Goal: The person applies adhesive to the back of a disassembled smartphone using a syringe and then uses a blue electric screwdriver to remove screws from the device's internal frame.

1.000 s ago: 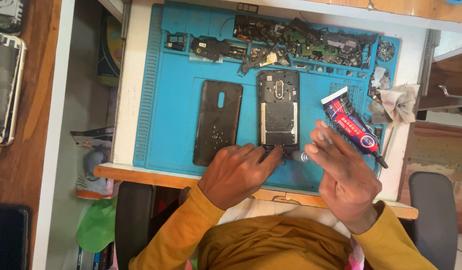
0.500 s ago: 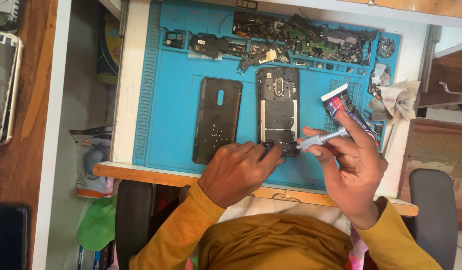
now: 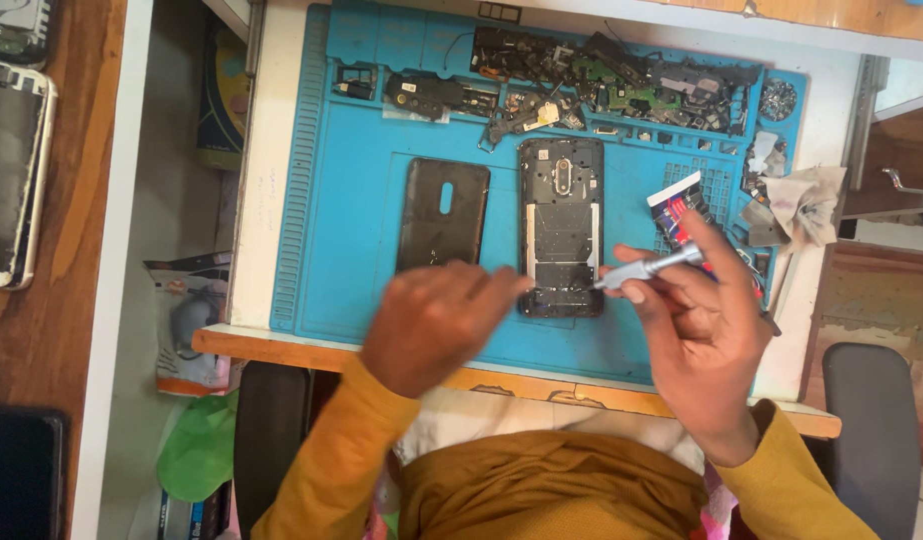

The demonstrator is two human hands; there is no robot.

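Since a second ago the right hand has let go of the glue tube's side and now lifts a slim grey metal screwdriver, its tip drawn in toward the phone; the left hand has barely shifted at the phone's lower corner.

Far to the left of the left hand, a cracked white-framed phone lies on the brown wooden side surface. Just above the left hand's knuckles lies a black plastic phone back cover on the blue silicone repair mat. The left hand is loosely curled, its fingertips pressing on the bottom left edge of the opened black phone body with exposed internals, which lies upright on the mat between the two hands.

The right hand pinches the screwdriver between thumb and fingers, its tip touching the phone's lower right edge. Just behind this hand's fingers lies a red-and-white glue tube. Above both hands, a row of dark loose phone parts fills the mat's top. Up and right of the right hand sits a crumpled white tissue.
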